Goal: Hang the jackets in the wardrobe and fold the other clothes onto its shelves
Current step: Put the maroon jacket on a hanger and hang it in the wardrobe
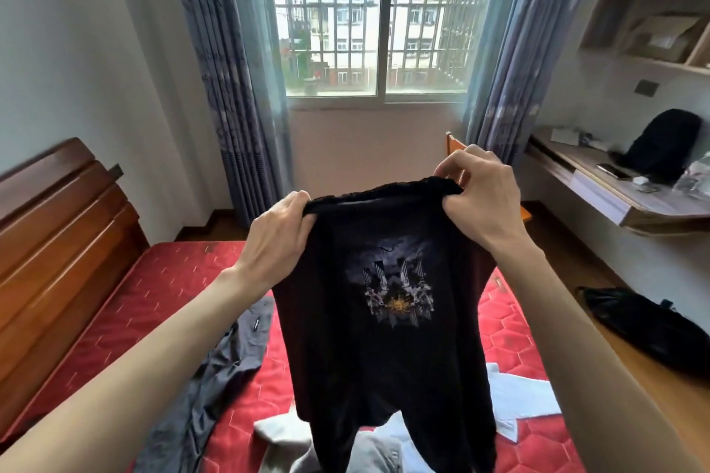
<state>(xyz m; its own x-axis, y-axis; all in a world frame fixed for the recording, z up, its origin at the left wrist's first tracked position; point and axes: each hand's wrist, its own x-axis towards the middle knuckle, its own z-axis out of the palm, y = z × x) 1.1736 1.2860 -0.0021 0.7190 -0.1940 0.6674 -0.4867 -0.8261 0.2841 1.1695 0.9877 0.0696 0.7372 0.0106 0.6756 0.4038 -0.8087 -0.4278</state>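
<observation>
Both forearms reach up from the bottom corners, and the left hand point(282, 227) and right hand point(482, 196) each pinch the bunched top edge of a black T-shirt point(384, 338), fingers curled round the cloth. It hangs limp and soft above the middle of the bed, a pale grey and gold print on the side facing the camera. Under it lies a red quilted mattress point(161, 288) with a hexagon stitch pattern, a dark grey garment point(215, 369) near its left edge and white and light grey clothes point(515, 396) near its foot. A glossy wooden headboard point(57, 234) stands left; blue-grey curtains point(230, 69) frame a barred window point(376, 11); a wooden desk point(599, 180) at right carries a black bag point(661, 142).
</observation>
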